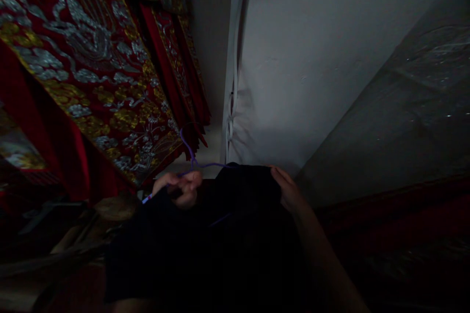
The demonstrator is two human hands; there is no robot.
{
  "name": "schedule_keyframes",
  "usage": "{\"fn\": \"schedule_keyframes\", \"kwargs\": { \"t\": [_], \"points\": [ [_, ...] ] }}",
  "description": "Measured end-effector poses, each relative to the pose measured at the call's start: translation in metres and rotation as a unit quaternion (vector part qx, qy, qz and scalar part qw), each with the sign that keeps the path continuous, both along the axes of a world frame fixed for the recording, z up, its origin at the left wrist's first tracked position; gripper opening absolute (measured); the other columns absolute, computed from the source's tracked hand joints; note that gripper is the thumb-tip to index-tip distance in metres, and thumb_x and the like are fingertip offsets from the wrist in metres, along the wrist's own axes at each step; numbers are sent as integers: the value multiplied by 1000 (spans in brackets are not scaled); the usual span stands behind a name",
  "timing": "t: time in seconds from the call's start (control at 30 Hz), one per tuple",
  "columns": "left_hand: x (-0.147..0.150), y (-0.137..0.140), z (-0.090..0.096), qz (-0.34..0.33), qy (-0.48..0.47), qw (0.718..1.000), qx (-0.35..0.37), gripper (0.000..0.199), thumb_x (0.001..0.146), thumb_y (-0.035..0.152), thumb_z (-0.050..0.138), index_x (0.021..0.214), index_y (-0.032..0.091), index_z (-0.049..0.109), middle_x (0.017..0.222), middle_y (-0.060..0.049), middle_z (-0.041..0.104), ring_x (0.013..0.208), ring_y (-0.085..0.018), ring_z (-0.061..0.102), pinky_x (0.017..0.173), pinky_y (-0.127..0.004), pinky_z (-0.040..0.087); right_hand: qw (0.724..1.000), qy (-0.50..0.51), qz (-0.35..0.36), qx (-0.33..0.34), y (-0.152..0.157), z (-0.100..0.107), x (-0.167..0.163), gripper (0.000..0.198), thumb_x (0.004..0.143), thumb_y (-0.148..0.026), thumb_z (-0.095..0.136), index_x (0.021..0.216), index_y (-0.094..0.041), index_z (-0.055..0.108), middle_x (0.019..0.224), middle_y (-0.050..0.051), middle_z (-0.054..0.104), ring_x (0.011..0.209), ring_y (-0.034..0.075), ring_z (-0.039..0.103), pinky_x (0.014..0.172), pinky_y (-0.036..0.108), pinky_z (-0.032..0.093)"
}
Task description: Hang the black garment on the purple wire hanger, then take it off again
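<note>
A dark garment (242,205) hangs spread between my hands, too dim to make out its cut. The purple wire hanger (191,152) has its hook sticking up above the cloth, and one arm runs right into the garment's top edge. Close under the hook, my left hand (183,188) is closed on the hanger, its fingers curled, with dark cloth beside it. At the garment's upper right corner, my right hand (286,188) grips the cloth, thumb and fingers partly hidden by it. A short purple stretch of the hanger shows lower down on the cloth.
Red embroidered cloth (121,73) with gold and silver patterns hangs at the left. A pale wall (312,49) with cables (232,107) along its corner rises ahead. Clear plastic sheeting (433,88) is at the right. Dim wooden pieces (73,239) lie lower left.
</note>
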State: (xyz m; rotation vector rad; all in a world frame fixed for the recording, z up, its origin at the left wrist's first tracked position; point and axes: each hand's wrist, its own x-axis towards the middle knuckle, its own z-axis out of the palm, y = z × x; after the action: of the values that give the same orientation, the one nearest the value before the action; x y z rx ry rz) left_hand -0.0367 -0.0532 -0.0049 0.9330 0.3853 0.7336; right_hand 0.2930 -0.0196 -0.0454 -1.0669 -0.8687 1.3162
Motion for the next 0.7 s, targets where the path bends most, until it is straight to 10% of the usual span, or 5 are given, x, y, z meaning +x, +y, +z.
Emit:
{"fn": "schedule_keyframes", "kwargs": {
  "t": [0.17,0.37,0.6,0.7],
  "points": [
    [-6,32,17,210,-1,977,-46,53,84,63,56,104,15,67,55,-2,60,46,-15,56,45,-25,46,996,68,-47,41,30,47,-7,41,71,-54,82,89,-19,71,77,5,74,88,28,73,82,42,58],
    [-22,29,12,516,-33,855,-44,47,90,57,57,119,23,71,116,-7,75,116,-27,67,98,-39,55,975,128,-129,128,68,82,6,40,87,-57,66,101,-20,71,97,7,77,103,27,72,92,43,58],
    [-17,5,-35,549,109,828,-40,53,75,51,81,116,20,66,114,-9,73,119,-29,64,101,-39,52,970,125,-183,98,39,32,13,46,82,-59,70,104,-19,71,100,9,77,102,28,72,90,45,59],
    [3,-6,-69,618,181,764,-38,50,72,41,84,112,21,61,109,-6,69,115,-26,64,97,-38,52,965,125,-215,82,25,10,4,50,80,-60,71,110,-19,70,106,8,76,104,27,72,92,44,59]
  ]
}}
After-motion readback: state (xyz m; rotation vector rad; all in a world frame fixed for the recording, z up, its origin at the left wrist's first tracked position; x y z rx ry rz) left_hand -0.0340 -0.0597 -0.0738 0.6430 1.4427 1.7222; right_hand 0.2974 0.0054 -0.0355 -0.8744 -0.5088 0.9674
